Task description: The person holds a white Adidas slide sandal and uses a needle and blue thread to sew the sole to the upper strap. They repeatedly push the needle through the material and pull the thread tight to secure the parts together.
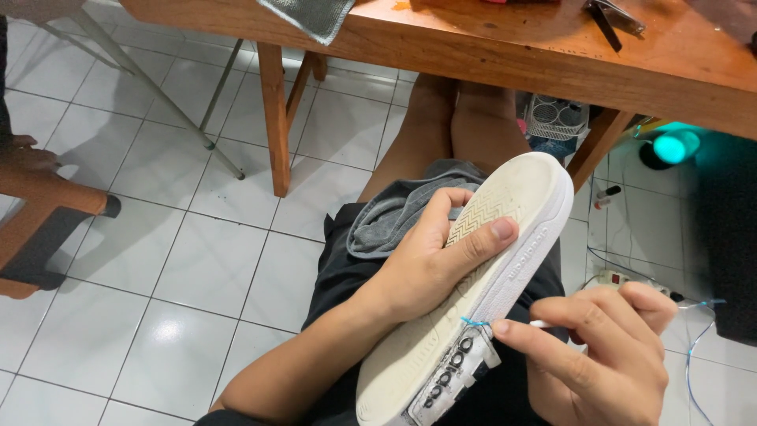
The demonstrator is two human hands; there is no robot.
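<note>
Sneaker, white and turned sole-up, lies slanted across the person's lap, toe toward the far right and heel nearest the camera. The left hand is clamped on its sole, thumb pressed along the right edge and fingers curled over the left edge. The right hand, near right, has its fingertips pinched together on a thin white tool just beside the sole's side wall, where a blue thread crosses the edge. A grey cloth rests on the lap under the sneaker. Farther off stands the wooden bench on the white tiled floor.
</note>
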